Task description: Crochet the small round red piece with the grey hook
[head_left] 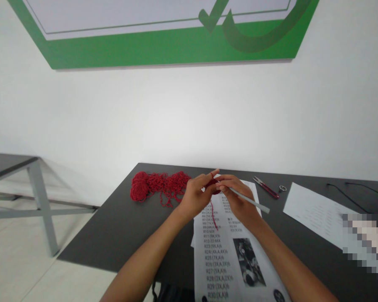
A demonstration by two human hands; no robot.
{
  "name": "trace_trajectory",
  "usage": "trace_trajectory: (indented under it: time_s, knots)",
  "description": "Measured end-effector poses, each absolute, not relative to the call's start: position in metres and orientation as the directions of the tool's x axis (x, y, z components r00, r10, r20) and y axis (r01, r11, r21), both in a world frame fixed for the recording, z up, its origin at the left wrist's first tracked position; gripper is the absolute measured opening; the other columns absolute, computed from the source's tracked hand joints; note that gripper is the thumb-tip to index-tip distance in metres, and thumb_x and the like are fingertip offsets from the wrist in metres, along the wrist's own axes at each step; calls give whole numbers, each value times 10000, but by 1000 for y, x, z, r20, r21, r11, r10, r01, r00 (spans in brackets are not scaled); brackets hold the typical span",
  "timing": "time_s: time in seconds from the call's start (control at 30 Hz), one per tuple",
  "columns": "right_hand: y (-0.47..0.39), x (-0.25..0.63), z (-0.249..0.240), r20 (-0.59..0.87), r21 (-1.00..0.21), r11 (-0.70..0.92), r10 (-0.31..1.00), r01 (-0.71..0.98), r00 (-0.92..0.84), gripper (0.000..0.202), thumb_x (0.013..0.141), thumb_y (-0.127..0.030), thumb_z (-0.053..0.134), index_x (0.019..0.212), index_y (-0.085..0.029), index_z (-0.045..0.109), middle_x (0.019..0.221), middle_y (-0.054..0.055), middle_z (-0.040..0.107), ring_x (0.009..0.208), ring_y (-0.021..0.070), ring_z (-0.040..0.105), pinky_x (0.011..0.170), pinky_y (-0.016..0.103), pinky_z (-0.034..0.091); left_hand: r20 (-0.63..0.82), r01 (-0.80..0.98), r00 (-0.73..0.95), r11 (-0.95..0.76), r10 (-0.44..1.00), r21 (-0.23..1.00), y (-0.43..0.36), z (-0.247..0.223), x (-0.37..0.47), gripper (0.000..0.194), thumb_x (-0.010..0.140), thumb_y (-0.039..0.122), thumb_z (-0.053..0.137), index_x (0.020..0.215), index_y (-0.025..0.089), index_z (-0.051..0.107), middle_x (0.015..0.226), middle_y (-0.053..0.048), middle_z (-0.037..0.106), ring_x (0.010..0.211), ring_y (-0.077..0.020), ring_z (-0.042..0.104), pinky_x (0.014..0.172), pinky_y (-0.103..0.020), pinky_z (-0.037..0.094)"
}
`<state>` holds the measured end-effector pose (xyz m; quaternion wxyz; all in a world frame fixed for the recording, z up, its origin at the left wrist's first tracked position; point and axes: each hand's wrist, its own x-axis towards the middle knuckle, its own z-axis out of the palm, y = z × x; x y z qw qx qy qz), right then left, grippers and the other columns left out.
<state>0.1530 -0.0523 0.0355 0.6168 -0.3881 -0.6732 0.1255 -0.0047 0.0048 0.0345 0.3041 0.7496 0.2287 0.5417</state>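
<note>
A small piece of dark red crochet work (212, 183) is pinched in my left hand (193, 193), whose index finger points up and away with yarn around it. My right hand (239, 195) is closed around a crochet hook with a pale grey handle (253, 202); its tip is hidden at the red piece. Both hands meet above a printed pattern sheet (217, 262). From the work a red yarn tail (213, 216) hangs down over the print. Left of my hands lie a red yarn ball (140, 187) and a heap of loose, crinkled red yarn (170, 184).
On the dark table (113, 247), red-handled thread snips (266, 187) and a small metal ring (282, 188) lie to the right. Beyond them are another printed sheet (315, 214), thin black temples like those of glasses (349, 198) and a pixelated patch. A white wall stands behind.
</note>
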Motion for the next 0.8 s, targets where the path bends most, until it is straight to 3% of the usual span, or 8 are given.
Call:
trace_trajectory:
  time_s: [0.1, 0.17, 0.27, 0.33, 0.4, 0.6, 0.8]
  knots:
    - [-55, 149, 33, 782, -575, 670, 618, 470, 75, 172, 1014, -297, 610, 999, -279, 780, 1074, 49, 750, 967, 204, 743, 818, 334, 640, 729, 118, 240, -765, 641, 633, 0, 35, -3, 379, 877, 234, 747, 1249, 164, 767, 813, -79, 755, 733, -173, 676, 693, -283, 557]
    - [-57, 148, 30, 826, -492, 661, 561, 567, 64, 181, 1015, -260, 598, 1060, -287, 772, 1096, 57, 736, 963, 202, 739, 821, 341, 647, 677, 80, 184, -698, 712, 712, -4, 34, 1, 387, 852, 219, 761, 1235, 172, 773, 861, -84, 770, 772, -181, 695, 736, -294, 570]
    - [-60, 147, 27, 869, -387, 659, 494, 644, 17, 233, 1007, -221, 593, 1152, -300, 758, 1133, 71, 721, 946, 201, 735, 796, 346, 654, 459, -206, 200, -420, 866, 884, -10, 32, 8, 440, 805, 316, 830, 1216, 167, 776, 929, -89, 791, 789, -177, 711, 752, -291, 582]
    - [-62, 147, 28, 874, -389, 676, 486, 626, 18, 243, 1007, -226, 597, 1167, -314, 758, 1127, 68, 719, 935, 199, 733, 775, 339, 650, 316, -383, 300, -189, 900, 904, -12, 33, 11, 513, 760, 406, 876, 1197, 156, 778, 921, -89, 791, 749, -161, 706, 711, -270, 574]
    - [-64, 147, 32, 859, -443, 703, 511, 557, 39, 219, 1010, -249, 604, 1138, -320, 767, 1099, 57, 724, 951, 201, 727, 800, 341, 639, 249, -459, 354, -64, 902, 886, -13, 36, 10, 539, 751, 486, 876, 1161, 148, 786, 858, -75, 774, 671, -129, 674, 638, -238, 546]
    - [-66, 149, 46, 809, -573, 768, 586, 288, 46, 96, 968, -226, 666, 937, -261, 750, 973, 34, 723, 903, 182, 715, 797, 317, 600, 351, -401, 395, -185, 849, 897, -9, 50, -3, 499, 699, 473, 919, 1041, 128, 804, 698, -17, 693, 507, -71, 555, 481, -190, 454]
    - [-65, 157, 48, 828, -517, 786, 560, 340, -36, 78, 953, -213, 697, 954, -270, 751, 1019, 37, 724, 941, 177, 718, 824, 314, 596, 407, -424, 406, -226, 819, 877, -8, 53, -9, 513, 647, 382, 964, 1068, 135, 806, 769, -48, 755, 574, -100, 624, 538, -201, 501]
